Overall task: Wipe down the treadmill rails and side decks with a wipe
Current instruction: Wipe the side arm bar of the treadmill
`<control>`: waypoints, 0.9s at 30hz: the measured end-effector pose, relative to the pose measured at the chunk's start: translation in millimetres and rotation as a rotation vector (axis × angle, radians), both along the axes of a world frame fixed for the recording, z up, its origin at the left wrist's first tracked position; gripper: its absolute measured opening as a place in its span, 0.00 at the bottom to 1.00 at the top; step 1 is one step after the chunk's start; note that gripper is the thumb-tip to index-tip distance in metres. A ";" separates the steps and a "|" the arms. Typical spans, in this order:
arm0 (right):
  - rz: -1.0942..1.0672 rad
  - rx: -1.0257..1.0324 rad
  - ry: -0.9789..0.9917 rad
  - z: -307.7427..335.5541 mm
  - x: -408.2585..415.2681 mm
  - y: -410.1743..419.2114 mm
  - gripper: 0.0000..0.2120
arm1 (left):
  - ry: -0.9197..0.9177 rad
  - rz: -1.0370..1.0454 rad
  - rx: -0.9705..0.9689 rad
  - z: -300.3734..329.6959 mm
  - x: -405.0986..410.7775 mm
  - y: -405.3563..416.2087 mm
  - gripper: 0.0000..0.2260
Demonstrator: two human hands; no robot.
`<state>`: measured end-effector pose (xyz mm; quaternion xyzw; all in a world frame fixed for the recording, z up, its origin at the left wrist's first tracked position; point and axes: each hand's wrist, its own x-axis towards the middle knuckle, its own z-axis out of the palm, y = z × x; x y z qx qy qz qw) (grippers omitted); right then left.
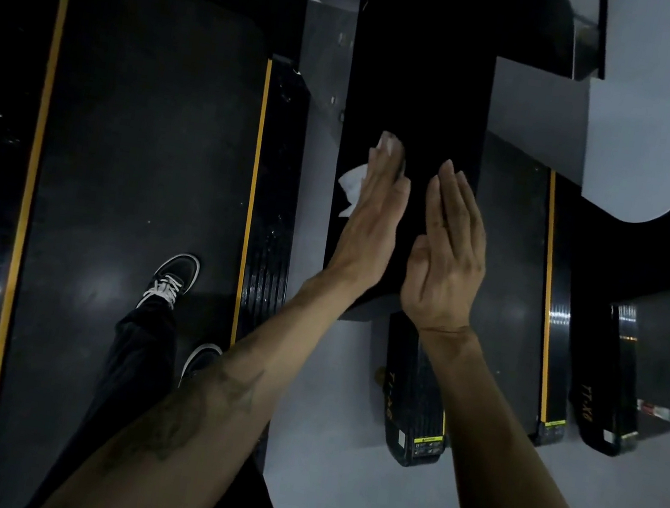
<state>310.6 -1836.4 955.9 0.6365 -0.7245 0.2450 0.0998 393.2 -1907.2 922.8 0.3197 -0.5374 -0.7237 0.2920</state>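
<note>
Left of the hands lies the dark treadmill belt (147, 130), edged by yellow strips. The left hand (373, 216), fingers straight, presses a white wipe (352, 184) flat on the black rail (419, 83). Just right, the right hand (446, 253) lies flat beside it, holding nothing. Grey floor (353, 496) beneath.

The person is wearing nothing on either forearm, both bare to the edge of the view, and the left forearm (187, 418) is carrying a dark tattoo of winged or star-like shapes. Loose black trousers (135, 358) are covering the leg, and black low-top sneakers (173, 277) are showing white laces and pale soles
</note>
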 end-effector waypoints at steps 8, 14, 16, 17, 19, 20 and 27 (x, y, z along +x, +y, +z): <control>-0.075 0.140 -0.055 19.0 1.1 -23.8 0.25 | 0.200 0.017 0.239 1.0 23.5 37.3 0.34; -0.134 0.072 -0.073 25.4 -7.9 -44.1 0.21 | 0.213 0.014 0.079 13.5 4.0 4.9 0.24; -0.186 0.038 -0.063 24.9 -4.2 -49.4 0.20 | 0.150 0.015 0.019 12.5 -1.0 -6.1 0.26; -0.201 0.031 -0.059 24.2 -2.4 -50.8 0.20 | 0.116 0.018 -0.018 9.7 -2.6 -8.1 0.27; -0.205 0.032 -0.051 23.6 -0.2 -51.3 0.20 | 0.067 0.031 -0.058 3.0 -3.4 -7.3 0.29; -0.202 0.035 -0.044 23.7 0.0 -50.8 0.20 | 0.058 0.040 -0.049 -0.1 -3.1 -4.8 0.29; -0.214 0.048 0.045 23.3 2.7 -53.3 0.21 | 0.107 0.085 0.196 -1.9 1.6 23.4 0.34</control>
